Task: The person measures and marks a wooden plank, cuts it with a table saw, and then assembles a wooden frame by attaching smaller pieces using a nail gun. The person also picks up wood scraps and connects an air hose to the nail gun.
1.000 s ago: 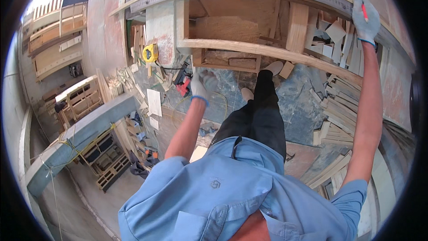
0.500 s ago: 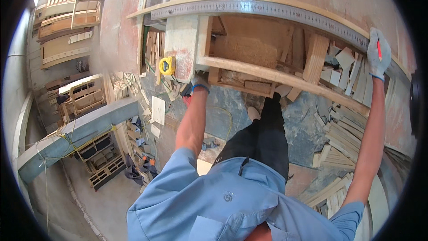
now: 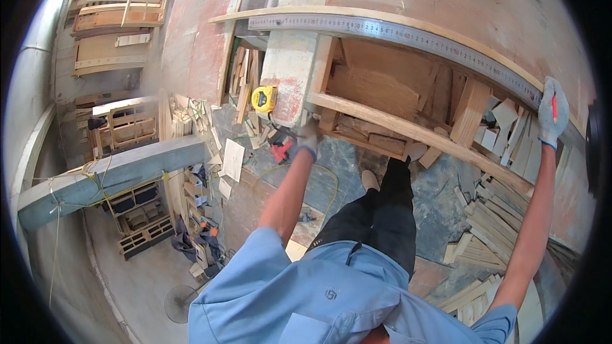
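Item: long metal ruler. Grey steel straightedge with fine graduations along its length, lying flat on the reddish table, running from upper centre of the frame down to the right edge; it appears curved through the lens. My right hand, in a grey glove, presses on its far right end.

Item: red pencil. Slim, held in that same hand, pointing roughly up the frame, right side.

Item: wooden rail. Pale, straight, slanting across centre frame; my left hand grips its left end.
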`<state>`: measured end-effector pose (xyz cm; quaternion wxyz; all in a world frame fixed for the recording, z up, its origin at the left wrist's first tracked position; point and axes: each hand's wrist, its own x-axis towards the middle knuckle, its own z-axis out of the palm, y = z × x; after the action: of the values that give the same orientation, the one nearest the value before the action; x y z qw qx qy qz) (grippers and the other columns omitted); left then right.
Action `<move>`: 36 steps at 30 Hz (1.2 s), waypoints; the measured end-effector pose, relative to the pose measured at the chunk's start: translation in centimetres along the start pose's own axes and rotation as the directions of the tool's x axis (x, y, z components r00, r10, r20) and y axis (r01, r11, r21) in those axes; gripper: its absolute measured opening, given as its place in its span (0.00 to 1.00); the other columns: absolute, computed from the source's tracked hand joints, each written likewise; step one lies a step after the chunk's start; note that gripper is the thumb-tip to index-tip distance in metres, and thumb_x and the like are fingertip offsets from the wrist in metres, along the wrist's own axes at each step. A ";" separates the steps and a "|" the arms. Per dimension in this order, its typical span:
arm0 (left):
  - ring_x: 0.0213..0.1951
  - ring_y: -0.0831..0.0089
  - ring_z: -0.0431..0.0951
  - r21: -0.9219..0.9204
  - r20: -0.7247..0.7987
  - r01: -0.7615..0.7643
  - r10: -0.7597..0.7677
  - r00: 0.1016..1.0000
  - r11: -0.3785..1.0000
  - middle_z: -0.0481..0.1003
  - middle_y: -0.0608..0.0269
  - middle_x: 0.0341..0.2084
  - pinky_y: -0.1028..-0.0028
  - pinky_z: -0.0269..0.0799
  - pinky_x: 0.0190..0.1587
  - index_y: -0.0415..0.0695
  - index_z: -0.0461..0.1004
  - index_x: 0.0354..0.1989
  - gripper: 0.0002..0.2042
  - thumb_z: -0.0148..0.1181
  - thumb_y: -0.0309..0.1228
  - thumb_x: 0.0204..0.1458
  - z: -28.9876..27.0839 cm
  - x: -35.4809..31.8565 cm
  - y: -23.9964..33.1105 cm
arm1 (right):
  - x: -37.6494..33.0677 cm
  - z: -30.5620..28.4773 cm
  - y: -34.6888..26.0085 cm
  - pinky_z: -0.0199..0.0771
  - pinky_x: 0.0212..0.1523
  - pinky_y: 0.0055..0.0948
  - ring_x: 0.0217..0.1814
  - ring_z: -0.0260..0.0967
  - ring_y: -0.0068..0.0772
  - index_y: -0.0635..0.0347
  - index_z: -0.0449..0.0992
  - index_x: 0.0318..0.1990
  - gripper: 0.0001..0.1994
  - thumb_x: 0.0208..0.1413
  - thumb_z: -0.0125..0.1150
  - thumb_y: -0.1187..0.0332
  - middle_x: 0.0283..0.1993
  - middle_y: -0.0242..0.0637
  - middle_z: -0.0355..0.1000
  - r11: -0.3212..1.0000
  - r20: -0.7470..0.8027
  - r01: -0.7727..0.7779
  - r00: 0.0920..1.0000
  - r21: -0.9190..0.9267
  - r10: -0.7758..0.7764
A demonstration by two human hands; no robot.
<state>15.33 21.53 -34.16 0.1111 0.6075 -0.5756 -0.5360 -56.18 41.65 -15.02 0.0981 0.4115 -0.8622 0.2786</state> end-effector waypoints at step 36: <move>0.26 0.55 0.80 0.779 0.135 -0.626 0.965 0.226 0.037 0.79 0.55 0.20 0.55 0.70 0.35 0.46 0.78 0.17 0.19 0.53 0.41 0.57 14.2 22.7 51.8 | 16.7 8.3 10.7 0.69 0.60 0.33 0.57 0.75 0.38 0.63 0.77 0.56 0.21 0.70 0.50 0.55 0.54 0.45 0.78 1.000 -0.082 -0.010 0.997 0.028 0.012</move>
<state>-31.16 -6.41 -12.74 0.2852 0.2433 -0.9256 0.0514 -74.57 31.45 -19.46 0.1262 0.3963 -0.8558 0.3075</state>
